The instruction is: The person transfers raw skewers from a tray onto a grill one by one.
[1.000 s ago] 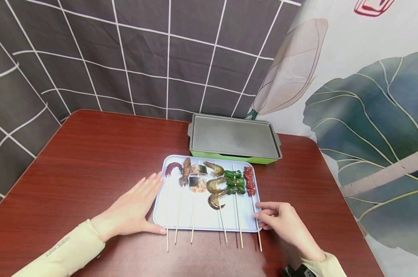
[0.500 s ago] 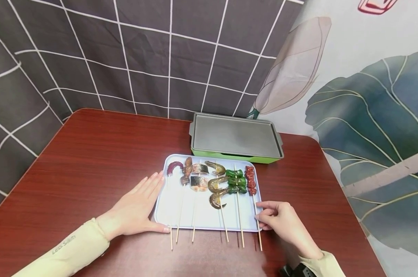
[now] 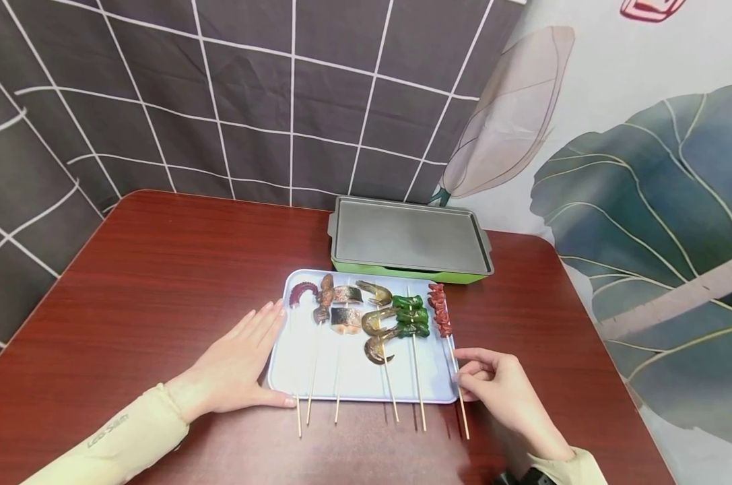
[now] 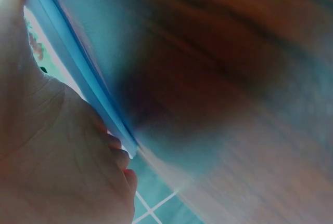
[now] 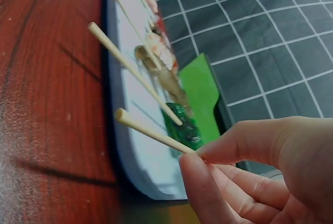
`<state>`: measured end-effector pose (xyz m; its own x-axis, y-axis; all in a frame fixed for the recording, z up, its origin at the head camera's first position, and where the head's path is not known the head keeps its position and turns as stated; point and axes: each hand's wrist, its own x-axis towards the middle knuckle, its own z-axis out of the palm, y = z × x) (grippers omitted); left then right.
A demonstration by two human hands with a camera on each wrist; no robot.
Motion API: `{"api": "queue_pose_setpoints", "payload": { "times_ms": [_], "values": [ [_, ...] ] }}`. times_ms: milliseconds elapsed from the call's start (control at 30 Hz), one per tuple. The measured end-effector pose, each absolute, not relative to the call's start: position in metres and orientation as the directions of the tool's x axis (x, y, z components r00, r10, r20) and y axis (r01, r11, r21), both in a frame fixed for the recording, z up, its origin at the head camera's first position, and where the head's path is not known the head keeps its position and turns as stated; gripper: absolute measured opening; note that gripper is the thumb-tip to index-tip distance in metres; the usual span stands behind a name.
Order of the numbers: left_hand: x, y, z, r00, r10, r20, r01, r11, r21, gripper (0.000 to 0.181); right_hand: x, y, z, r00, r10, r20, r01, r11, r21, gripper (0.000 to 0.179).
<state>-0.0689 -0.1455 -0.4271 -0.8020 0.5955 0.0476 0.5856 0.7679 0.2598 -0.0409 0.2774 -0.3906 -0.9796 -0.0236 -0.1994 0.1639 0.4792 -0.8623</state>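
Observation:
My right hand (image 3: pixel 499 380) pinches the stick of a red meat skewer (image 3: pixel 440 311) at the right side of a pale blue-white tray (image 3: pixel 366 382). In the right wrist view, thumb and forefinger meet on that bamboo stick (image 5: pixel 153 134). My left hand (image 3: pixel 238 367) rests along the tray's left edge, fingers straight and thumb at the near corner. Across the tray lie a purple tentacle skewer (image 3: pixel 303 289), a brown-piece skewer (image 3: pixel 324 304), a fish-piece skewer (image 3: pixel 346 318), a shrimp skewer (image 3: pixel 376 350) and a green vegetable skewer (image 3: pixel 411 318). Their sticks overhang the near edge.
Just behind the tray stands a green grill with a flat grey plate (image 3: pixel 411 236). The reddish-brown table (image 3: pixel 178 269) extends to both sides. A dark checked cloth (image 3: pixel 250 101) hangs behind, with a leaf-patterned cloth (image 3: pixel 644 202) at the right.
My right hand has shifted slightly right with the red meat skewer, which now slants more and lies over the tray's right edge. The left hand stays at the tray.

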Motion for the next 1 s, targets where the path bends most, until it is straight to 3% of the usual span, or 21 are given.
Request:
{"api": "queue_pose_setpoints", "payload": {
  "times_ms": [433, 1000],
  "values": [
    [-0.069, -0.147, -0.427, -0.802, 0.595, 0.059, 0.588, 0.768, 0.252, 0.132, -0.050, 0.284, -0.361, -0.996, -0.069, -0.048, 0.009, 0.482, -0.876, 0.040],
    [-0.068, -0.145, -0.427, -0.799, 0.598, 0.071, 0.593, 0.760, 0.267, 0.131, -0.152, 0.324, -0.333, -0.998, -0.036, -0.056, 0.030, 0.505, -0.862, 0.039]
  ]
}}
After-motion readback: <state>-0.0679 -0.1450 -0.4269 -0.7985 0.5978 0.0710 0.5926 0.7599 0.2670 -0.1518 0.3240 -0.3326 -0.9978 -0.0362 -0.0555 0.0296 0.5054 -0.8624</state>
